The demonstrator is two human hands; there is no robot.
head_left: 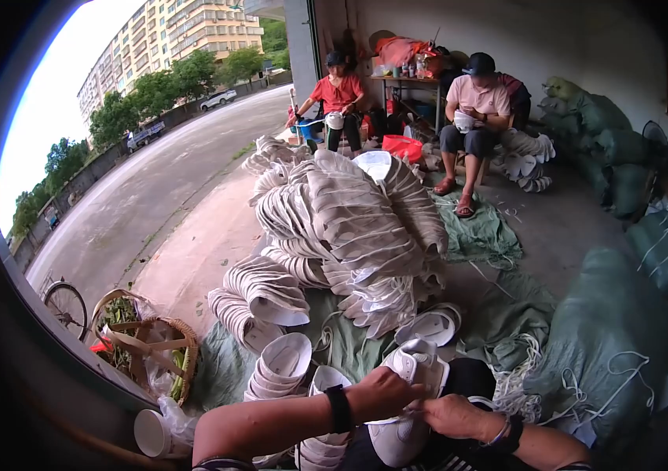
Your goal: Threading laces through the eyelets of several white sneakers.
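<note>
A white shoe upper (398,441) lies over my lap at the bottom middle, its toe end toward me and its laced or eyelet part partly covered by my hands. My left hand (383,395) is closed in a pinch above it; what its fingers hold is too small to make out. Close beside it, my right hand (458,416) is also closed, fingertips near the left ones. A white shoelace (481,402) loops out by the right hand. Nested stacks of similar shoe uppers (285,357) stand just ahead to the left.
A large heap of stacked uppers (342,212) fills the middle. Loose white laces (521,381) and a stuffed green sack (605,337) lie at right. A wicker basket (184,345) and white bucket (151,433) stand at left. Two people (479,98) sit at the back, handling white pieces.
</note>
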